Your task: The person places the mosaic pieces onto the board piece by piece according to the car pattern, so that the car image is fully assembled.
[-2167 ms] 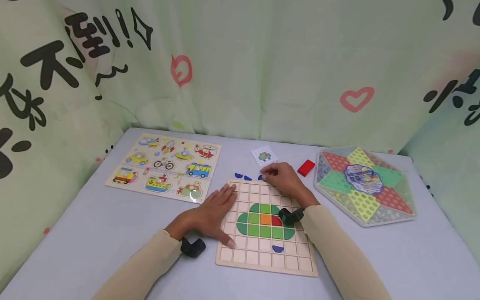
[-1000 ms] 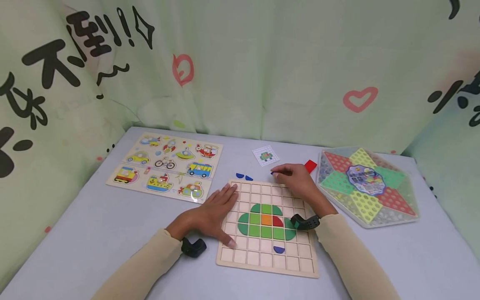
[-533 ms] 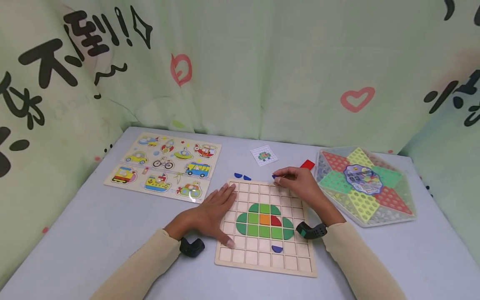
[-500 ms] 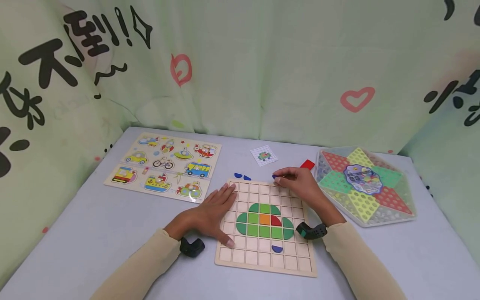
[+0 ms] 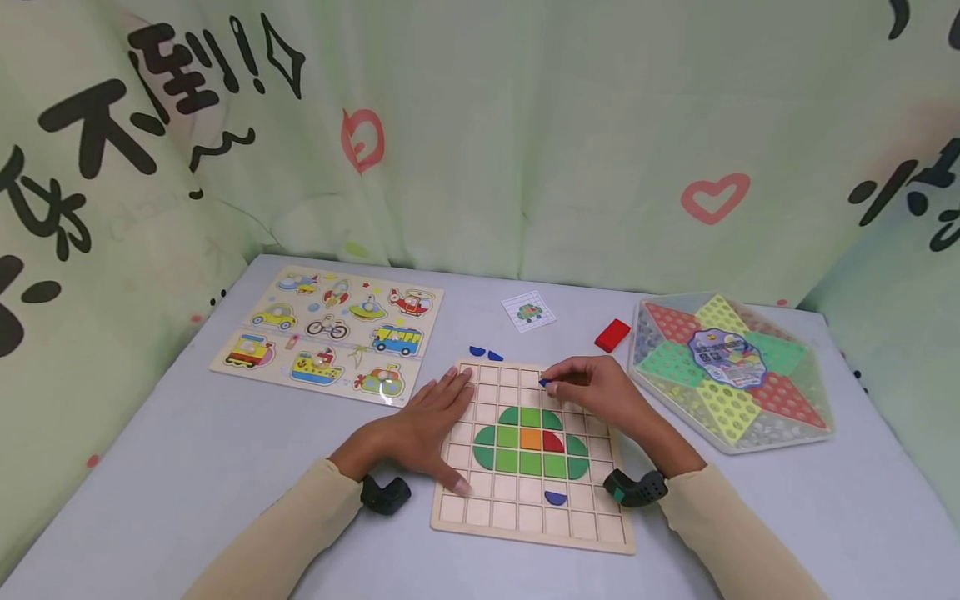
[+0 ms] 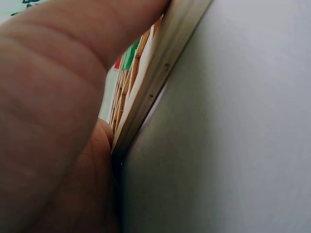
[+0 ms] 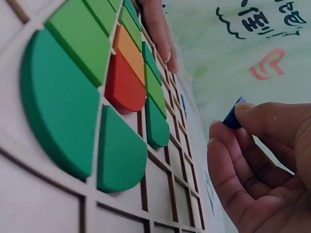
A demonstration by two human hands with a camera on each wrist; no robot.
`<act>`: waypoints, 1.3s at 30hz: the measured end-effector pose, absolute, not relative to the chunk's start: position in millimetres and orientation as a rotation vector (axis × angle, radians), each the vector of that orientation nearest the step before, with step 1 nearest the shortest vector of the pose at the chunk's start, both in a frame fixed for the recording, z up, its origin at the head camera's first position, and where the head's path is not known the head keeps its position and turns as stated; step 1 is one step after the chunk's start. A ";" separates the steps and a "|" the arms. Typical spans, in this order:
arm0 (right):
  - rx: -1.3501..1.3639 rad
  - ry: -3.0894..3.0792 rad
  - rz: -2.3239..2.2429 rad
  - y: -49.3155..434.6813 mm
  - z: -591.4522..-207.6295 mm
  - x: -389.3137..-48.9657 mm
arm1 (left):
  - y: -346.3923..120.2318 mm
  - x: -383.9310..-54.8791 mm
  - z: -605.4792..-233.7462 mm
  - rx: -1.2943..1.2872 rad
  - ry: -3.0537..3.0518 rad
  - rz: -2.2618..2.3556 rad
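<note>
My right hand pinches a small blue puzzle piece between thumb and fingertips, above the upper right part of the wooden grid board. Fingers spread, my left hand rests on the board's left edge; in the left wrist view its thumb hides much of the board. Green pieces sit in the grid around an orange square and a red piece. A blue half-round piece lies in a lower cell. Two more blue pieces lie on the table beyond the board.
A small picture card and a red block lie behind the board. At the left is a vehicle puzzle board. A hexagonal box with coloured triangles stands at the right. A printed curtain surrounds the table.
My right hand has picked up the blue piece from behind the board and brought it rightward, then nearer, over the top rows of the grid. The left hand has stayed in place.
</note>
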State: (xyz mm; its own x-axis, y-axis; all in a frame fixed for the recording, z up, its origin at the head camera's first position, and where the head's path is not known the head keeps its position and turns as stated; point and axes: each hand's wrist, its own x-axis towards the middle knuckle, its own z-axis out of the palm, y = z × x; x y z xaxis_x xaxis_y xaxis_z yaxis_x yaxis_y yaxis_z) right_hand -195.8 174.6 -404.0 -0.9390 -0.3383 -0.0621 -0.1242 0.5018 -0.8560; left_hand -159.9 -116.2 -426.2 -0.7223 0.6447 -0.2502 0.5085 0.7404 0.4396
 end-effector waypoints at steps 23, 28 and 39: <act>-0.659 2.382 -1.328 182.7 -403.1 -158.1 | -115.0 -159.2 -423.5 0.879 2.555 0.465; -0.685 2.350 -1.296 183.6 -399.2 -147.3 | -115.3 -158.7 -422.9 0.881 2.552 0.470; -0.737 2.355 -1.131 182.6 -393.6 -126.8 | -116.3 -158.3 -422.2 0.883 2.538 0.513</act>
